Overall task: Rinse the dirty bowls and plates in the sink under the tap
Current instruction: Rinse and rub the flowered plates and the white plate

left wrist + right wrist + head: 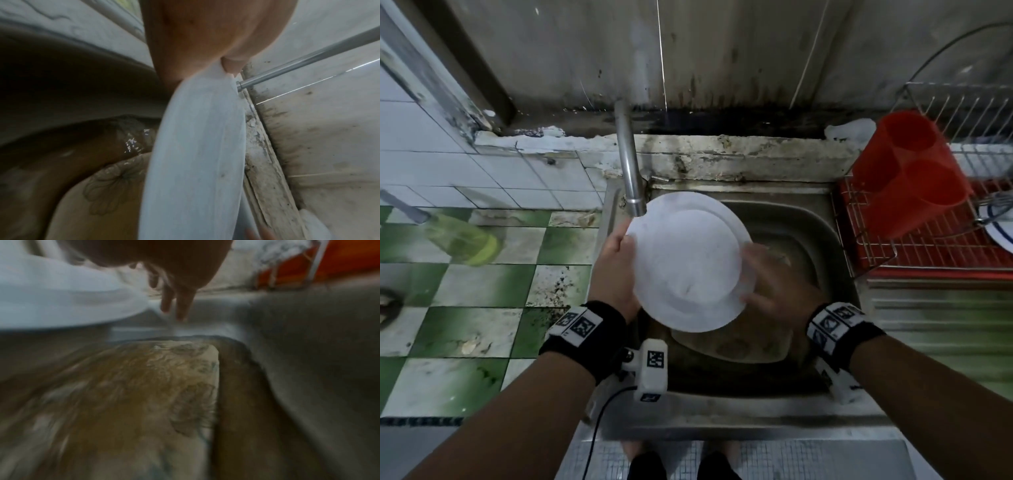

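Here, mid-frame, we see a plate (pixel 688 263) under the tap (pixel 631 178), left hand (pixel 616 270) pinching its rim, right hand (pixel 774 284) fingers spread flat against it, over the sink (pixel 835 246).

Steel sink (pixel 835 246) — flowered plate (pixel 739 346) inside.

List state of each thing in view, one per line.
Round white plate: held tilted above the sink under the spout, underside up.
Left hand: grips plate rim.
Right hand: fingers on plate's other edge.
Metal tap spout: water flow not discernible.
Flower-patterned dish: lying in sink, brown-soiled.
Red cutlery holder: upright on rack.
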